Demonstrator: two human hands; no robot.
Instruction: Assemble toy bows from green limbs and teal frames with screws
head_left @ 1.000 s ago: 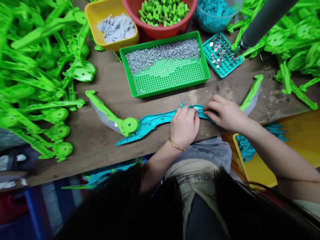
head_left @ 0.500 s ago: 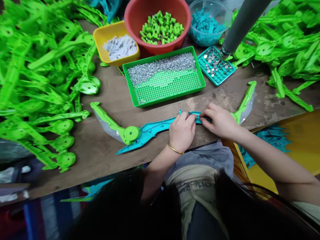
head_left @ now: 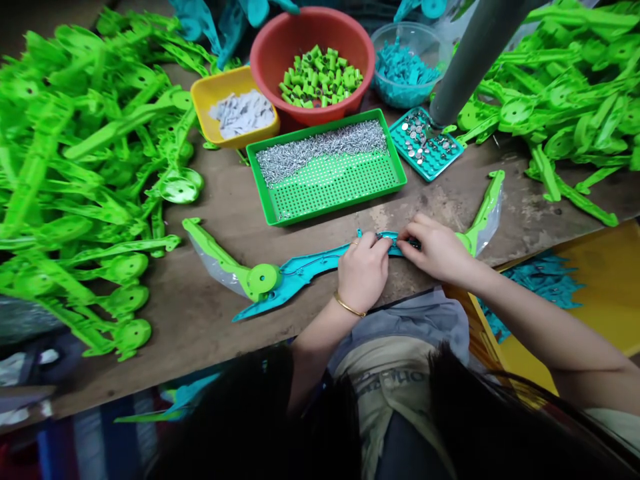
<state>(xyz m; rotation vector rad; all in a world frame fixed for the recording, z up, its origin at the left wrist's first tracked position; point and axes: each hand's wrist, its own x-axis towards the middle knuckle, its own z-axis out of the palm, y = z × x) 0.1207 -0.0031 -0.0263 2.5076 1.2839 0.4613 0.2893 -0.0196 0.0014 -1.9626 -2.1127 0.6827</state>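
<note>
A long blue plastic shell (head_left: 313,267), part of what looks like a toy bow, lies across the table in front of me. A green limb (head_left: 235,272) with a round hub joins its left end, and another green limb (head_left: 484,217) rises beyond its right side. My left hand (head_left: 364,270) is closed on the shell near its middle, thumb and fingers pressed together. Just right of it, my right hand (head_left: 435,248) pinches at the shell's middle. Small dark pieces show by those fingertips, but what they hold is hidden. A thin dark wire runs inside the shell's left part.
Behind the shell stand a green tray (head_left: 330,190) of screws and a small blue tray (head_left: 430,167) of metal discs. Farther back are a yellow tub (head_left: 200,100), a red bowl (head_left: 265,50) and a clear bowl (head_left: 393,97). Green parts (head_left: 75,167) pile up on both sides; a grey pole (head_left: 475,60) slants down.
The whole scene sits slightly lower in the view as the camera tilts. Both hands stay at the shell's middle, with my right fingers shifted only slightly.
</note>
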